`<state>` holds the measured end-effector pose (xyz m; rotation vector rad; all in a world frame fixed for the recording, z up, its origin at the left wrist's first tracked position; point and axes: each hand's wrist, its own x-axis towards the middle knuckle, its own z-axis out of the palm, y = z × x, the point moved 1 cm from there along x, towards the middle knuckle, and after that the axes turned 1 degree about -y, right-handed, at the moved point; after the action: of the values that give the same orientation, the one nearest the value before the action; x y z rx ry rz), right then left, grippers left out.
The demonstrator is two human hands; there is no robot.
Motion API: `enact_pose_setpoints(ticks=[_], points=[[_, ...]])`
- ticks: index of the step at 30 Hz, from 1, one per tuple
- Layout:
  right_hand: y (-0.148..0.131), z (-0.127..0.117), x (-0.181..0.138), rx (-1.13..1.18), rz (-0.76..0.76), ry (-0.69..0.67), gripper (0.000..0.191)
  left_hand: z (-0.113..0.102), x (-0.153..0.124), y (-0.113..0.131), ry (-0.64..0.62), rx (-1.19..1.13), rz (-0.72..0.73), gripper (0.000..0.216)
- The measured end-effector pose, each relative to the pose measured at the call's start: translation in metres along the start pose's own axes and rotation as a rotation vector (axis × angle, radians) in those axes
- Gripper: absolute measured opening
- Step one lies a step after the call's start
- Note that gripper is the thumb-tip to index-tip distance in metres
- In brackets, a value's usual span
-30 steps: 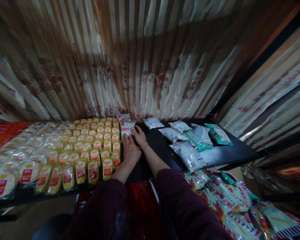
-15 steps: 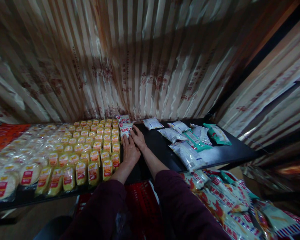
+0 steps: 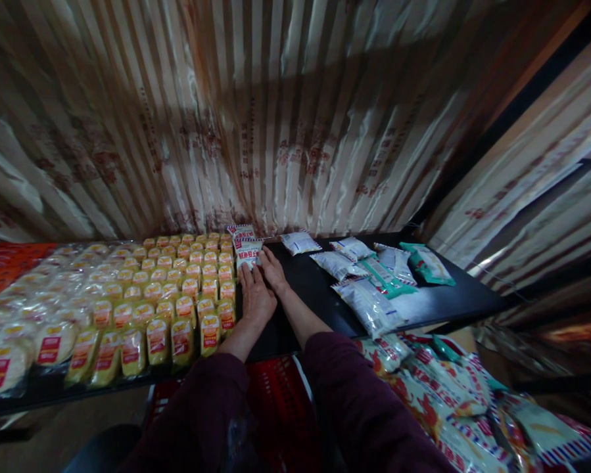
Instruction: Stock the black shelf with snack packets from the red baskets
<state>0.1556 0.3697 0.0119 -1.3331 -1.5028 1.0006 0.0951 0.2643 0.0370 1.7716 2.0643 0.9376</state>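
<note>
My left hand (image 3: 256, 297) lies flat on the black shelf (image 3: 453, 303), fingers stretched forward, right beside the rows of yellow snack packets (image 3: 177, 289). My right hand (image 3: 273, 268) reaches a little further, fingers extended and touching the lower edge of a red-and-white packet (image 3: 248, 252). A second red-and-white packet (image 3: 240, 232) sits just behind it against the back wall. Both sleeves are dark maroon.
White and green packets (image 3: 369, 276) lie loose on the right half of the shelf. Round flat packets (image 3: 9, 355) fill the far left. A red basket (image 3: 280, 407) sits below the shelf, with a pile of colourful bags (image 3: 453, 401) at lower right. Striped foil lines the back wall.
Both hands stay where they were beside the red-and-white packet. The view has shifted very slightly.
</note>
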Motion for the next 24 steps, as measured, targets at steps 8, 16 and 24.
enact_pose_setpoints(ticks=[8,16,24], points=[[-0.004,-0.015,-0.019,-0.012,0.067,0.06,0.043,-0.007,-0.011,0.01,0.005,-0.004,0.047,0.068],[0.003,-0.032,-0.079,-0.043,0.037,0.094,0.027,-0.002,-0.064,0.023,-0.159,0.002,0.033,0.052],[-0.011,-0.038,-0.162,-0.113,0.019,0.003,0.027,-0.01,-0.133,0.014,-0.183,-0.13,0.135,0.056]])
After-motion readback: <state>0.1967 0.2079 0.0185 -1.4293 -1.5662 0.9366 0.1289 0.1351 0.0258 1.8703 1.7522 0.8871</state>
